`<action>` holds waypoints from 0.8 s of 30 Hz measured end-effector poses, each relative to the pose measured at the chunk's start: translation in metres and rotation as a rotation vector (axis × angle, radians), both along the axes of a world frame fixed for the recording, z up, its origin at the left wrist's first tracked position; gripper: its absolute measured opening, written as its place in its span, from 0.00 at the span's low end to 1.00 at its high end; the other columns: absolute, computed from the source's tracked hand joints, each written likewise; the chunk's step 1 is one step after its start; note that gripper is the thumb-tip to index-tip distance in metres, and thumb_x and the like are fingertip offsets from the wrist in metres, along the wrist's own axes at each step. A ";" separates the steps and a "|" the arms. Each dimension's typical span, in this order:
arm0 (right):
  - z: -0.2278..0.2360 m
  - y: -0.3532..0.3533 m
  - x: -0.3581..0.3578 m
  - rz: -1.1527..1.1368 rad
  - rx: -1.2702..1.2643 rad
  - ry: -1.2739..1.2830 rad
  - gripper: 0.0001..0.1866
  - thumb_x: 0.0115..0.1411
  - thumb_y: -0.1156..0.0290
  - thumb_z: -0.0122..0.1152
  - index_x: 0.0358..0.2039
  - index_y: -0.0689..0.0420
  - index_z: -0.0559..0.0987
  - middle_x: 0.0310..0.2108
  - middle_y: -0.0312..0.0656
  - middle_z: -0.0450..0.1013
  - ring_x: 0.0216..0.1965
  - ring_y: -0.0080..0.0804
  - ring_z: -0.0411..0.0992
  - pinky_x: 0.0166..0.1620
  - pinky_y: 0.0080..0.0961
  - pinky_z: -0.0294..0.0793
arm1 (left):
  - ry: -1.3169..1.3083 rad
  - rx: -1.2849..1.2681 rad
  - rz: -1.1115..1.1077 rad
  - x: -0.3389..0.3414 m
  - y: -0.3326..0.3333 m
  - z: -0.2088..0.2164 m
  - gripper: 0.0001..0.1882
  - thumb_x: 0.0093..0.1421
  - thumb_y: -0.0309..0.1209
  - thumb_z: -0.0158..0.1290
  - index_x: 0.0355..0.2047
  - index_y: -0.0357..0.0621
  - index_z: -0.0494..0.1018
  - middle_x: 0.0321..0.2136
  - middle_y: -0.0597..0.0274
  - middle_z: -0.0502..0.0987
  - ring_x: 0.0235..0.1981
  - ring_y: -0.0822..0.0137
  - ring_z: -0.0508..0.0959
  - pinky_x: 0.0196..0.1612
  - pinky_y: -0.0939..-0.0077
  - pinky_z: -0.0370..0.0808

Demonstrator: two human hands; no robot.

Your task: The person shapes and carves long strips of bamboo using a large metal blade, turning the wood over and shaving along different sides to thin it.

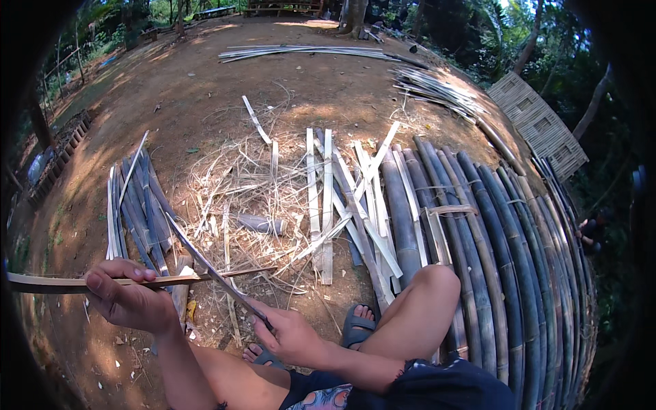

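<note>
My left hand (pixel 133 301) is closed around a bamboo strip (pixel 51 283). The strip runs from the left edge of the view, across my lap, to a thin tip on the right. In my right hand (pixel 294 336) is a long knife (pixel 222 281), its narrow blade slanting up and away to the left. The blade crosses the strip just right of my left hand; whether it cuts into the wood I cannot tell. Beyond my hands, curly bamboo shavings (pixel 225 184) cover the ground, with a short bamboo piece (pixel 263 224) among them.
Dark bamboo poles (pixel 509 260) lie side by side at my right. Pale split strips (pixel 326 205) lie in front, and a bundle of split bamboo (pixel 143 201) at the left. Farther off are more strips (pixel 307 50) and a woven bamboo panel (pixel 540 123). My sandalled foot (pixel 359 324) is beside the poles.
</note>
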State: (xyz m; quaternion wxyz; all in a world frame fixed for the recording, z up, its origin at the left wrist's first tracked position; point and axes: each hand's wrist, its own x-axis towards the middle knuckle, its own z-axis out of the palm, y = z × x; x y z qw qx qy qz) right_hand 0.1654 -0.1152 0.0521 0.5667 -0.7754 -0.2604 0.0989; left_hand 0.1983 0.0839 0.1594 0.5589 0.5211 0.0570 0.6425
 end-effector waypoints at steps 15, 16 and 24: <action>-0.017 0.003 -0.004 -0.034 -0.027 0.078 0.25 0.65 0.68 0.52 0.63 0.55 0.69 0.27 0.55 0.76 0.28 0.53 0.77 0.33 0.45 0.75 | -0.040 -0.013 0.003 0.002 -0.001 0.002 0.22 0.71 0.48 0.49 0.26 0.49 0.60 0.15 0.69 0.60 0.14 0.77 0.62 0.18 0.85 0.62; -0.034 -0.003 0.000 -0.065 -0.115 0.123 0.24 0.65 0.68 0.52 0.62 0.55 0.70 0.26 0.56 0.76 0.28 0.54 0.77 0.33 0.45 0.74 | -0.031 -0.034 0.014 0.003 -0.001 0.003 0.22 0.71 0.48 0.49 0.26 0.49 0.59 0.15 0.69 0.60 0.14 0.77 0.62 0.18 0.85 0.62; -0.038 -0.009 0.012 -0.050 -0.059 -0.032 0.21 0.65 0.68 0.55 0.59 0.53 0.73 0.20 0.52 0.73 0.21 0.46 0.74 0.28 0.37 0.72 | -0.003 -0.012 0.074 0.003 0.001 0.004 0.26 0.71 0.52 0.46 0.23 0.49 0.58 0.13 0.68 0.59 0.13 0.76 0.63 0.16 0.84 0.62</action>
